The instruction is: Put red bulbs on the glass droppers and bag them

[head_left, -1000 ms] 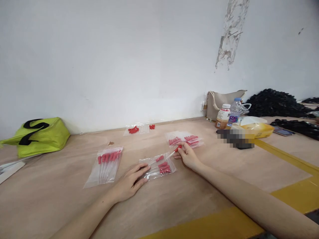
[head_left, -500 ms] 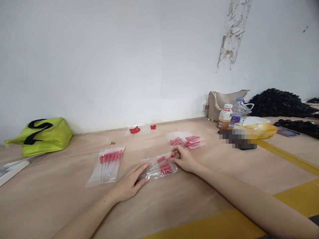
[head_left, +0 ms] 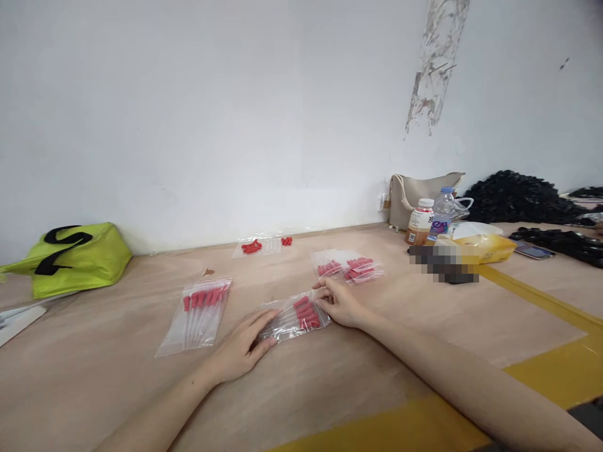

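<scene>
In front of me lies a clear zip bag (head_left: 287, 319) holding several droppers with red rubber bulbs (head_left: 305, 309), their thin clear stems pointing left. My left hand (head_left: 245, 344) grips the bag's left end, fingers over the upper edge and thumb at the lower. At the bag's right edge, beside the bulbs, my right hand (head_left: 342, 302) is closed with fingertips pinching the plastic. Further left lies another zip bag (head_left: 195, 320) of red-bulbed droppers in a row. Just beyond my right hand are more filled bags (head_left: 360, 270), overlapping.
Near the wall lies a plastic bag (head_left: 268, 243) with loose red bulbs and clear stems. A lime-green bag (head_left: 103, 257) stands at left. On the right are drink bottles (head_left: 419, 225), a yellow tissue pack (head_left: 494, 249), a phone (head_left: 533, 250) and a black heap (head_left: 516, 198).
The dropper nearest my right fingers has moved left and down, so the red bulbs now lie closer together in the bag. The view has shifted slightly; both hands stay at the bag.
</scene>
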`<control>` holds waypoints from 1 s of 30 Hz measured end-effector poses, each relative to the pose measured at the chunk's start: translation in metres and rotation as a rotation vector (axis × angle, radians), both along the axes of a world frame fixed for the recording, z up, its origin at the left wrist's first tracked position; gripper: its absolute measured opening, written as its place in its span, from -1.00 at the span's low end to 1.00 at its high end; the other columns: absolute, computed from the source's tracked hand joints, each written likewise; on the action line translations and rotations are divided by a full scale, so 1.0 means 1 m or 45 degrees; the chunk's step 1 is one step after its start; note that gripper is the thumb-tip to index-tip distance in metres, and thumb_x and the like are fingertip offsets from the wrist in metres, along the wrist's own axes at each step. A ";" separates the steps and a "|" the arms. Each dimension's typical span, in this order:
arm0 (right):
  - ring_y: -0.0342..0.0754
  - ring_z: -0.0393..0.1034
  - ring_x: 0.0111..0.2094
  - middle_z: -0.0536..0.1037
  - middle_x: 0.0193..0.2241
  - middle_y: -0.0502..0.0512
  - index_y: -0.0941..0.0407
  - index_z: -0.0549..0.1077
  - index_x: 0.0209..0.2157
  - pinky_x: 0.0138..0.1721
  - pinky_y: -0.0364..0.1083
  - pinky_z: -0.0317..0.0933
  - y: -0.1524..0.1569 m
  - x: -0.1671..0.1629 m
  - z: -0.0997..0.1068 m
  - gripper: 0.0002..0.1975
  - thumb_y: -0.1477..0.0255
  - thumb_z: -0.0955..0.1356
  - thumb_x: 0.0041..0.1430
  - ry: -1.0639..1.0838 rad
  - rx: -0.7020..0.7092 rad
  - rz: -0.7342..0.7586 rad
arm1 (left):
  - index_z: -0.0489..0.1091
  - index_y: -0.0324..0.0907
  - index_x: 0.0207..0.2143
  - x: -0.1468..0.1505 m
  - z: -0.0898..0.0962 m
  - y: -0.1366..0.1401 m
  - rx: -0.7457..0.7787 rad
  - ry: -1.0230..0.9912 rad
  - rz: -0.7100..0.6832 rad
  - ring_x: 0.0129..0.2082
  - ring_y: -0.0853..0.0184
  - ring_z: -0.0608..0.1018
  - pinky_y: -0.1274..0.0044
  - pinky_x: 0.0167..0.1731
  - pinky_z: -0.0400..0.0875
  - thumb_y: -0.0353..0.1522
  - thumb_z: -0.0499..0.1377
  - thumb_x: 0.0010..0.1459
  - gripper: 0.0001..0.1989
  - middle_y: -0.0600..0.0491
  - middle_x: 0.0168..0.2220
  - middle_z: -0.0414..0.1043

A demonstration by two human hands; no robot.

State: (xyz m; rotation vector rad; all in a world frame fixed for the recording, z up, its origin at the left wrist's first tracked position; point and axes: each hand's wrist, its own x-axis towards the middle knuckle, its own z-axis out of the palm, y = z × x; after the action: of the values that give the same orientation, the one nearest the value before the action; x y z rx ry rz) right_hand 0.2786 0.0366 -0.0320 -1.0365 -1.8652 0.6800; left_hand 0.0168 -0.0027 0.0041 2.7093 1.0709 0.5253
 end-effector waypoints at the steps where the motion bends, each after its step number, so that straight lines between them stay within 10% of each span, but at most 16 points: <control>1: -0.13 0.35 -0.39 0.45 -0.47 -0.01 0.11 0.23 -0.20 -0.35 -0.14 0.21 0.000 0.002 0.000 -0.76 0.51 0.25 0.02 -0.016 0.006 0.000 | 0.04 -0.03 0.12 0.000 0.000 0.000 -0.003 -0.003 0.000 0.05 0.22 0.27 0.35 0.00 0.21 -0.27 -0.04 0.20 -0.57 0.01 0.09 0.17; 11: -0.04 0.22 -0.17 0.33 -0.22 0.11 0.01 0.45 -0.23 -0.15 -0.02 0.15 -0.010 0.030 0.019 -0.70 0.56 0.30 -0.04 -0.476 0.511 0.021 | 0.13 0.03 0.09 -0.005 0.002 0.025 0.048 0.187 -0.134 0.13 0.25 0.15 0.33 0.05 0.13 -0.33 -0.10 0.23 -0.63 0.07 0.14 0.08; 18: -0.04 0.26 -0.26 0.42 -0.35 0.09 0.02 0.48 -0.27 -0.20 -0.03 0.15 -0.019 0.022 0.021 -0.81 0.43 0.30 0.02 -0.561 0.493 0.119 | 0.35 -0.17 -0.12 0.021 -0.002 0.052 0.377 -0.071 0.443 0.01 0.14 0.29 0.23 0.02 0.12 -0.30 -0.03 0.18 -0.72 -0.07 0.00 0.25; 25: -0.06 0.27 -0.27 0.41 -0.32 0.09 0.04 0.45 -0.22 -0.22 -0.06 0.13 -0.023 0.015 0.022 -0.75 0.38 0.32 -0.01 -0.553 0.547 0.035 | 0.28 -0.15 -0.07 0.043 -0.007 0.001 0.237 -0.170 0.133 -0.06 0.17 0.36 0.37 -0.07 0.27 -0.12 0.14 -0.02 -0.52 -0.04 -0.03 0.27; 30: -0.10 0.28 -0.35 0.42 -0.38 0.07 0.05 0.49 -0.31 -0.30 -0.11 0.08 -0.012 0.000 0.022 -0.82 0.37 0.33 -0.01 -0.699 0.682 -0.091 | 0.27 -0.16 -0.17 0.047 -0.007 0.012 0.161 -0.232 0.063 -0.22 0.29 0.42 0.46 -0.20 0.31 -0.36 0.08 0.06 -0.76 0.02 -0.20 0.35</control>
State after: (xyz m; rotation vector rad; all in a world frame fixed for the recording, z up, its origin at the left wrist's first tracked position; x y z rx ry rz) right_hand 0.2788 0.0243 -0.0096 -0.9752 -2.2802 -0.1823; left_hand 0.0641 0.0092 -0.0027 2.6815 1.0929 0.8570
